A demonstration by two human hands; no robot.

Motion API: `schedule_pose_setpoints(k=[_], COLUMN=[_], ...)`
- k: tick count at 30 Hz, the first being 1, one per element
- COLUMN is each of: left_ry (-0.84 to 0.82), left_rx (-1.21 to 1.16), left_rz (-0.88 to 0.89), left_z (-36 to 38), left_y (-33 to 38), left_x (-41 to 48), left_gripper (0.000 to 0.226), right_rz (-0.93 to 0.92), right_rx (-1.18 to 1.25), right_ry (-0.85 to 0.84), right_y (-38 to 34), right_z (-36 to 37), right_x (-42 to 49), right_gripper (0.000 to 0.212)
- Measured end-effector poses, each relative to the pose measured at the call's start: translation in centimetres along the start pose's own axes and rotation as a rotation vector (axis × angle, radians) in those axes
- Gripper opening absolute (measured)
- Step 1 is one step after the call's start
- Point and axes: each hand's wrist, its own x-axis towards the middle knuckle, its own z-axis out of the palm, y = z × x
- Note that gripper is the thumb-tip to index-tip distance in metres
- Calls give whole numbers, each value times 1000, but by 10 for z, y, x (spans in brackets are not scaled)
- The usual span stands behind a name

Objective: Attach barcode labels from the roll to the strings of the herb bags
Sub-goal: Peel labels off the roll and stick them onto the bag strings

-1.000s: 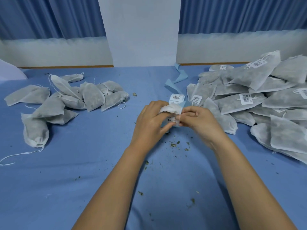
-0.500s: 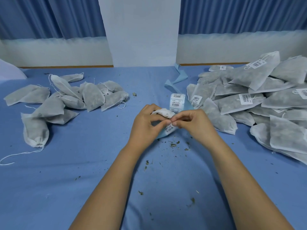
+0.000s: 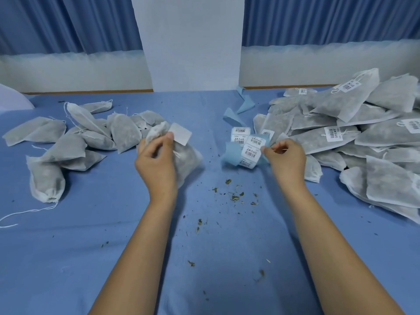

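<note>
My left hand (image 3: 156,160) grips the gathered neck of a white herb bag (image 3: 188,161) whose body lies on the blue cloth. A blank-side-up white label (image 3: 180,134) sticks out above its thumb. My right hand (image 3: 285,156) pinches the edge of the blue backing strip of the barcode label roll (image 3: 246,147), which lies unrolled between my hands with a few printed labels showing. Unlabelled herb bags (image 3: 75,142) lie heaped at the left. Labelled herb bags (image 3: 341,133) are piled at the right.
The table is covered by a blue cloth (image 3: 68,258). Dry herb crumbs (image 3: 234,196) are scattered in front of my hands. A loose string (image 3: 25,213) trails from the nearest left bag. Empty blue backing (image 3: 241,108) curls toward the white pillar (image 3: 193,42) at the back.
My hands have parted. The left moved left carrying the bag's neck and a label. The right moved right to the label strip, which now lies uncovered between them.
</note>
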Motion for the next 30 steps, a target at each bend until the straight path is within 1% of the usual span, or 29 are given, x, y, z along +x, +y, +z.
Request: schedule_pose_setpoints(k=[1, 2, 3, 4, 5, 6, 7, 10, 12, 13, 18, 20, 22, 27, 29, 30], left_ry=[-42, -92, -151, -217, -286, -341, -385, -443, -468, -484, -568, -588, -585, -604, -625, -623], left_rx=[21, 58, 108, 170, 222, 255, 275, 313, 323, 318, 267, 257, 270, 297, 283, 265], left_rz=[59, 151, 271, 410, 547, 655, 721, 799, 793, 755, 450, 397, 381, 354, 332, 315], left_z=[1, 2, 4, 5, 6, 7, 8, 9, 9, 9, 7, 7, 6, 6, 6, 6], left_y=[1, 2, 2, 1, -1, -3, -4, -5, -5, -4, 4, 7, 7, 6, 6, 6], left_x=[-4, -8, -12, -16, -20, -23, -25, -29, -28, -27, -22, -22, -21, -19, -18, -17], left_gripper=[20, 17, 12, 7, 3, 3, 4, 4, 6, 8, 39, 45, 49, 53, 45, 38], right_rz=[-74, -143, -184, -181, -146, -97, -56, 29, 78, 94, 154, 168, 177, 193, 191, 175], right_rx=[43, 113, 202, 293, 372, 427, 455, 495, 518, 522, 530, 527, 511, 460, 437, 414], right_ry=[-6, -54, -143, -257, -370, -460, -519, -576, -599, -610, -653, -690, -710, -678, -615, -549], right_y=[-6, -12, -19, -25, -31, -35, -37, -40, -39, -39, -39, -38, -37, -35, -36, -36], right_z=[-1, 0, 1, 3, 6, 10, 12, 11, 9, 8, 4, 2, 0, 0, 1, 0], right_x=[-5, -13, -23, -34, -44, -51, -55, -57, -56, -55, -51, -50, -48, -47, -47, -46], right_gripper=[19, 23, 27, 31, 34, 35, 36, 34, 30, 29, 29, 26, 23, 26, 30, 31])
